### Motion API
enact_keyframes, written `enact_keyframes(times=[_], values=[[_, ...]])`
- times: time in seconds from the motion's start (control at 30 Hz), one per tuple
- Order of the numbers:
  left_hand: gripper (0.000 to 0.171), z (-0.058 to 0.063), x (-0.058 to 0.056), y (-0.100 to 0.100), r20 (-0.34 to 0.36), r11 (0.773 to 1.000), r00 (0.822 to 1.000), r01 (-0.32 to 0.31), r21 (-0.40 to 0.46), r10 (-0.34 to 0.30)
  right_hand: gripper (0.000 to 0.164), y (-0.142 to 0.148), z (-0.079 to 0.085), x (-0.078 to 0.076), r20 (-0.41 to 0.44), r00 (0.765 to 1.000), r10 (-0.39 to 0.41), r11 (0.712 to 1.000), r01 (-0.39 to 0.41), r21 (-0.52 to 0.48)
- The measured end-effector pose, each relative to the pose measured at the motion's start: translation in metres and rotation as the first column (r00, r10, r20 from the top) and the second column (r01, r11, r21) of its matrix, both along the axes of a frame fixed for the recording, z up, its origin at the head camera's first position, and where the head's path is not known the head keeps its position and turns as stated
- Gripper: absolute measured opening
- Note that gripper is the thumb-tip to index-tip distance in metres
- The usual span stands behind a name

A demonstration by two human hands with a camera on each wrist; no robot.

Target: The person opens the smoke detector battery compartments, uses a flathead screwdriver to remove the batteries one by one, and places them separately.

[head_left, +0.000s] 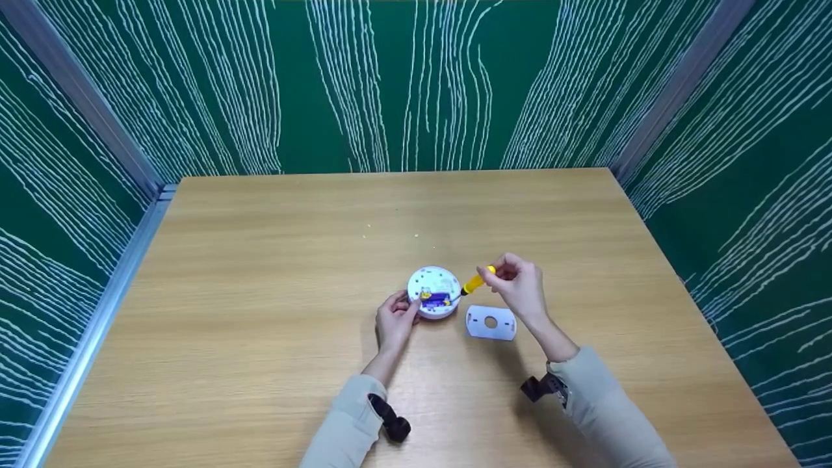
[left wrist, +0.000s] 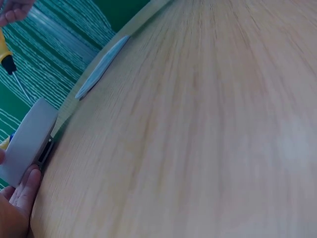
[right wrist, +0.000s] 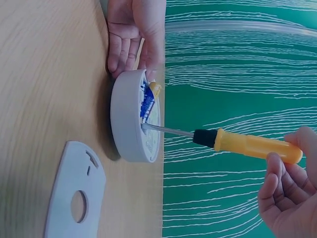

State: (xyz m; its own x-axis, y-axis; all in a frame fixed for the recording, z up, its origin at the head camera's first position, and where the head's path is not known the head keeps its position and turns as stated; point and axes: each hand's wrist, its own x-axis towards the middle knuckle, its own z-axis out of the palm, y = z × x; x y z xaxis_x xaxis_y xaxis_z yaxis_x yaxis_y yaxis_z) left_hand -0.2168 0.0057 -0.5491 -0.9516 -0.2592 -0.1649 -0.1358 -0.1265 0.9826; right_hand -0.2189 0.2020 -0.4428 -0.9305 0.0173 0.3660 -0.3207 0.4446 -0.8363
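A round white battery-powered device (head_left: 433,278) sits on the table with its open battery compartment facing up. My left hand (head_left: 394,325) holds it at the near-left edge, thumb over the rim and fingers against the side. Blue-and-yellow batteries (right wrist: 148,101) lie in the compartment, one with its yellow end raised in the right wrist view. Between thumb and fingers, my right hand (head_left: 523,286) pinches the end of a yellow-handled screwdriver (right wrist: 252,147). Its metal tip reaches into the compartment beside the batteries.
A flat white plate (head_left: 492,333) with a round centre hole lies on the table (head_left: 227,292), just right of the device. Several tiny light crumbs are scattered beyond the device. Green walls with white lines stand round the table's back and sides.
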Motion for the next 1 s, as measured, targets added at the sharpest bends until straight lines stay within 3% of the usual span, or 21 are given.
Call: enact_keyframes(times=[0.23,0.57,1.0], values=[[0.037,-0.0045,-0.0014,0.0005,-0.003,1.0,1.0,-0.009,-0.007,0.008,0.018,-0.0001,0.0018,-0.0015,0.005,1.0,0.023,0.999,-0.023,0.046],[0.033,-0.0052,0.0008,0.0009,-0.035,0.999,0.999,-0.008,-0.043,0.006,0.016,-0.001,0.0016,-0.0048,-0.063,0.997,0.054,0.993,-0.047,0.113],[0.036,-0.0044,-0.0006,0.0,-0.02,1.0,1.0,0.008,-0.002,-0.008,0.014,-0.0007,-0.0009,-0.005,-0.017,0.998,0.059,0.993,-0.057,0.104]])
